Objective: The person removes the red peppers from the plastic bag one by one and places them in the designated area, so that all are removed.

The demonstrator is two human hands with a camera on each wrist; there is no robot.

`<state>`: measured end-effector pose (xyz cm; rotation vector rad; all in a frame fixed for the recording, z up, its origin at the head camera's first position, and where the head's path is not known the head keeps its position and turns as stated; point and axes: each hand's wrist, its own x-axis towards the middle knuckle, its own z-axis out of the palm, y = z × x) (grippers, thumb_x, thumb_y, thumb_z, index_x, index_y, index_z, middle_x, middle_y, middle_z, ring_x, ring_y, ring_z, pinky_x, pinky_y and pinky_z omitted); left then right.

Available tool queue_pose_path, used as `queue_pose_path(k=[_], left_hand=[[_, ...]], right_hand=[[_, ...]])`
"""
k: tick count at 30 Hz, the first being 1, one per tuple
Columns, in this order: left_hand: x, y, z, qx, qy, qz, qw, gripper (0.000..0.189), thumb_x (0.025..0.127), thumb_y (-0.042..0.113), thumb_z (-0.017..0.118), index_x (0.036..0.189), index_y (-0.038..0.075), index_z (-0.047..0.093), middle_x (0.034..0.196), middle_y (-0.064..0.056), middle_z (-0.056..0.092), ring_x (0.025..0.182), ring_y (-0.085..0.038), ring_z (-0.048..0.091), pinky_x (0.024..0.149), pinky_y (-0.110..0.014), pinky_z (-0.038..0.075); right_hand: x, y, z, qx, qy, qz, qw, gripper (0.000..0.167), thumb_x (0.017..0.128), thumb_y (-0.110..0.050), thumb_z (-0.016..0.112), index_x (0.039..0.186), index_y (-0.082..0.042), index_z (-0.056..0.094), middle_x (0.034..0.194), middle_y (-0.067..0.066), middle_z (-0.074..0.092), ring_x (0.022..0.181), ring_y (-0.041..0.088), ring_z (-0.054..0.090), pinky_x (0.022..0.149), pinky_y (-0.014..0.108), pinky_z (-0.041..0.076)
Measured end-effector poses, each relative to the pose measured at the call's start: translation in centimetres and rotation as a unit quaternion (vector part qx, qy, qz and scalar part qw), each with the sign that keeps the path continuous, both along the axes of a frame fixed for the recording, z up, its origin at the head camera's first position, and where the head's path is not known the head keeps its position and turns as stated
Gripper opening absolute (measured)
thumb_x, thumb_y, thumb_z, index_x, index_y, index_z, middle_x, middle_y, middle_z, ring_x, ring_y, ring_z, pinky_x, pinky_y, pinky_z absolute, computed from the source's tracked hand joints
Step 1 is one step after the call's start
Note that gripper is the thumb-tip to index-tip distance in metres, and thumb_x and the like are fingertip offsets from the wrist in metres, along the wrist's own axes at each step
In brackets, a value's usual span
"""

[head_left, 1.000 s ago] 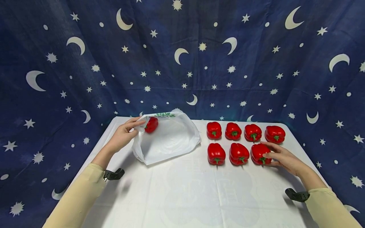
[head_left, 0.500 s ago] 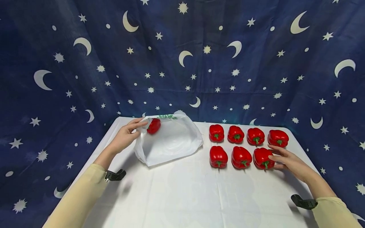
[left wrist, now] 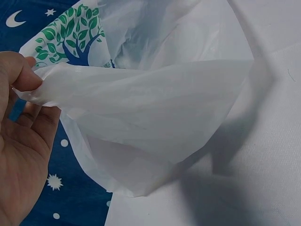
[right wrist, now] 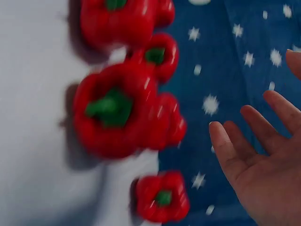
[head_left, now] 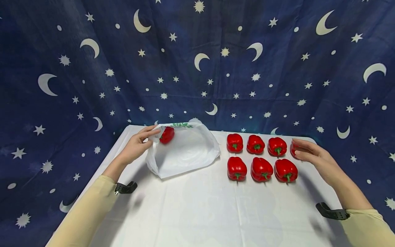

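Observation:
With thumb and fingers my left hand [head_left: 135, 145] pinches the left rim of a white plastic bag [head_left: 188, 151], which lies with its mouth facing me. One red bell pepper [head_left: 167, 135] is inside, near the held edge. In the left wrist view the bag's rim [left wrist: 141, 89] stretches out from the pinch, a green tree print behind it. My right hand [head_left: 318, 159] hovers over the back right bell pepper [head_left: 293, 151] and partly hides it. The right wrist view shows that hand [right wrist: 268, 165] with fingers spread and nothing in them, the lone pepper [right wrist: 163, 197] off to its lower left.
Two rows of red bell peppers stand on the right of the white table [head_left: 200, 209], among them the front right pepper [head_left: 286, 170] and the back left pepper [head_left: 235, 143]. A dark blue curtain [head_left: 172, 68] with moons and stars hangs behind and at the sides.
My right hand has left the front right pepper, which still stands in its place, and moved back over the back right one. My left hand keeps its hold on the bag. The head view has shifted slightly.

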<state>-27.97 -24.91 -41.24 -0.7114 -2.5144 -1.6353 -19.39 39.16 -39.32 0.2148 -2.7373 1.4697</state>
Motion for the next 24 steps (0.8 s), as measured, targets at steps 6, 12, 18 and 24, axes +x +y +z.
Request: queue_pose_path(k=[6, 12, 18, 24], left_hand=[[0.1, 0.0, 0.1, 0.0, -0.001, 0.0, 1.0, 0.049, 0.096, -0.007, 0.05, 0.142, 0.005, 0.061, 0.161, -0.003, 0.037, 0.152, -0.021, 0.024, 0.118, -0.054, 0.023], [0.0, 0.0, 0.1, 0.005, -0.001, 0.001, 1.0, 0.048, 0.097, -0.007, 0.051, 0.142, 0.006, 0.062, 0.161, -0.002, 0.037, 0.152, -0.021, 0.024, 0.118, -0.052, 0.024], [0.1, -0.2, 0.1, 0.006, -0.006, 0.003, 1.0, 0.047, 0.098, -0.005, 0.051, 0.142, 0.006, 0.061, 0.162, 0.001, 0.037, 0.152, -0.02, 0.024, 0.111, -0.03, 0.032], [-0.1, -0.3, 0.1, 0.008, -0.004, 0.004, 1.0, 0.048, 0.097, -0.006, 0.051, 0.142, 0.007, 0.062, 0.162, -0.001, 0.036, 0.151, -0.02, 0.025, 0.113, -0.029, 0.03]], right_hand=[[-0.7, -5.3, 1.7, 0.008, 0.014, 0.063, 0.9979, 0.058, 0.103, -0.026, 0.061, 0.155, -0.009, 0.043, 0.146, -0.001, 0.052, 0.118, 0.008, 0.057, 0.09, 0.021, 0.048], [-1.7, -10.6, 2.5, 0.0, 0.006, 0.142, 0.9899, 0.059, 0.1, -0.026, 0.065, 0.155, -0.014, 0.045, 0.154, 0.01, 0.047, 0.137, 0.034, 0.045, 0.103, 0.052, 0.044], [-3.2, -15.4, 2.4, -0.017, -0.028, 0.193, 0.9806, 0.059, 0.096, -0.03, 0.069, 0.151, -0.021, 0.05, 0.151, 0.009, 0.05, 0.137, 0.034, 0.045, 0.104, 0.06, 0.043], [-5.0, -20.0, 1.4, -0.025, -0.047, 0.237, 0.97, 0.06, 0.094, -0.031, 0.071, 0.15, -0.02, 0.053, 0.149, 0.008, 0.051, 0.134, 0.031, 0.049, 0.101, 0.051, 0.048]])
